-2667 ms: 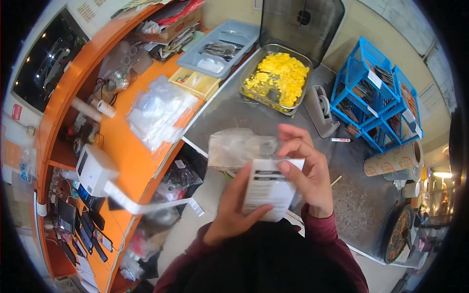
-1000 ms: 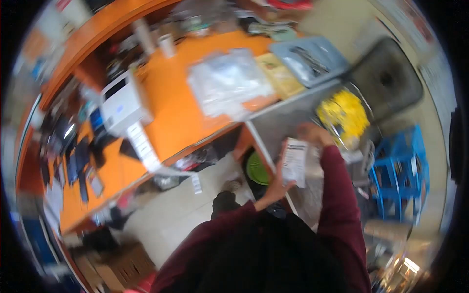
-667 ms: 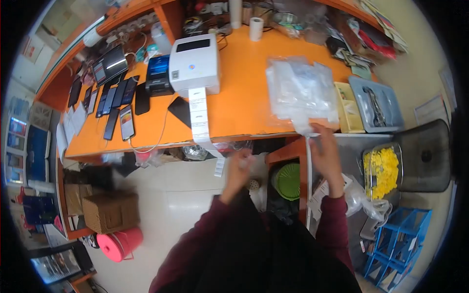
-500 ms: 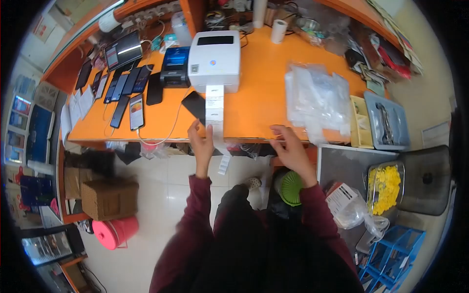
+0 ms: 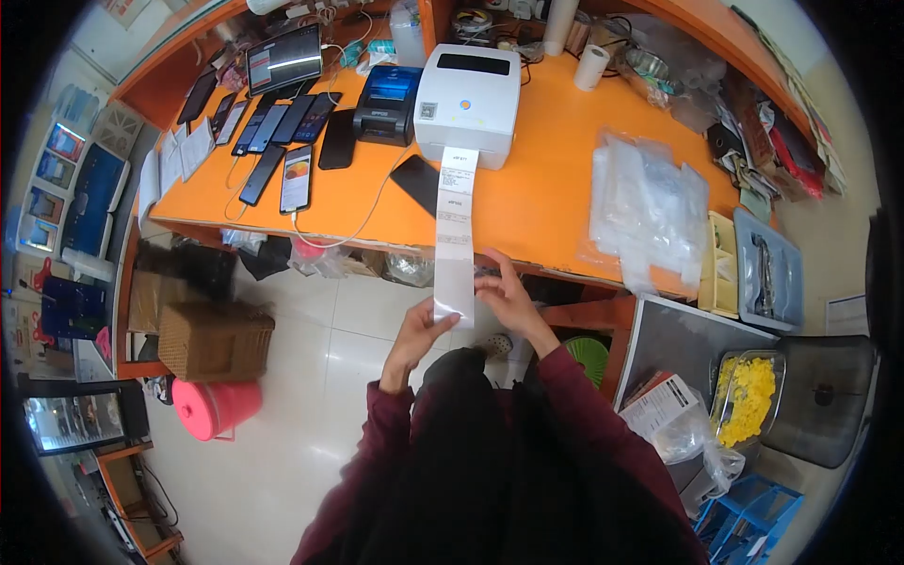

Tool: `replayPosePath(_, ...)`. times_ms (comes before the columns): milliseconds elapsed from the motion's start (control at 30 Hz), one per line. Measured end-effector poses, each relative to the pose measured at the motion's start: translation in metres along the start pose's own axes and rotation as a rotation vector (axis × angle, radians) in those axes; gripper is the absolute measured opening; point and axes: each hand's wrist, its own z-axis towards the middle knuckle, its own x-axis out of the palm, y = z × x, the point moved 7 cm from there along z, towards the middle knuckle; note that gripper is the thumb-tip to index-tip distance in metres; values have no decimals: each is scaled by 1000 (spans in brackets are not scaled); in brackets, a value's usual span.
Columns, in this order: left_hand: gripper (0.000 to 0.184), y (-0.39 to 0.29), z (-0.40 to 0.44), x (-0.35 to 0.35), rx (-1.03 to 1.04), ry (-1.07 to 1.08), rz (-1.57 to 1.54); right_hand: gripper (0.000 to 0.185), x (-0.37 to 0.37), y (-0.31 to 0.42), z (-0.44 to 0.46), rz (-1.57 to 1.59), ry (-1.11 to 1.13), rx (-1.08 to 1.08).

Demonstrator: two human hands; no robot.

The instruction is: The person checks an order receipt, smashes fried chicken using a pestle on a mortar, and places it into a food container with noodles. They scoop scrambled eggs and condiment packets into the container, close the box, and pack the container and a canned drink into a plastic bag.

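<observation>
A strip of printed labels (image 5: 456, 226) hangs from the front of a white label printer (image 5: 468, 102) over the edge of the orange desk (image 5: 546, 179). My left hand (image 5: 421, 334) pinches the strip's lower end between thumb and fingers. At the strip's right edge is my right hand (image 5: 508, 299), its index finger raised and its other fingertips by the paper; whether it grips is unclear. A dark phone (image 5: 414, 183) lies partly behind the strip. Just left of the white printer sits a smaller black printer (image 5: 387, 105).
Several phones (image 5: 296, 179) and a tablet (image 5: 284, 60) lie at the desk's left. Clear plastic bags (image 5: 648, 207) lie at its right. A grey table (image 5: 659, 331) holds a printed packet (image 5: 661, 403) and a tray of yellow pieces (image 5: 749, 400). A pink bucket (image 5: 217, 407) stands on the floor.
The view has swung left toward the printer. The packet I held earlier now lies on the grey table. My hands have come to the strip, and my left hand has taken hold of its end.
</observation>
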Motion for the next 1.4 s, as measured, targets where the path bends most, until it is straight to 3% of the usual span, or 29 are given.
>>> replayPosePath(200, 37, 17, -78, 23, -94, 85, -183, 61, 29, -26, -89, 372, -4, 170)
replayPosePath(333, 44, 19, -125, 30, -137, 134, -407, 61, 57, -34, -140, 540, 56, 168)
replayPosePath(433, 42, 8, -153, 35, -88, 188, -485, 60, 79, -32, -178, 512, 122, 164)
replayPosePath(533, 39, -1, -173, 40, -71, 169, -396, 57, 91, -11, -205, 361, 22, 91)
replayPosePath(633, 38, -4, -182, 47, 22, 145, -230, 56, 92, 27, -214, 161, -267, -255)
replayPosePath(800, 41, -8, -198, 57, 76, 138, -134, 50, 91, 64, -224, 36, -289, -263)
replayPosePath(1133, 52, 4, -224, 64, 115, 269, -109, 44, 99, 61, -237, 84, -254, -225)
replayPosePath(1400, 63, 12, -255, 76, -59, 411, -223, 39, 95, 68, -229, 153, -271, -228)
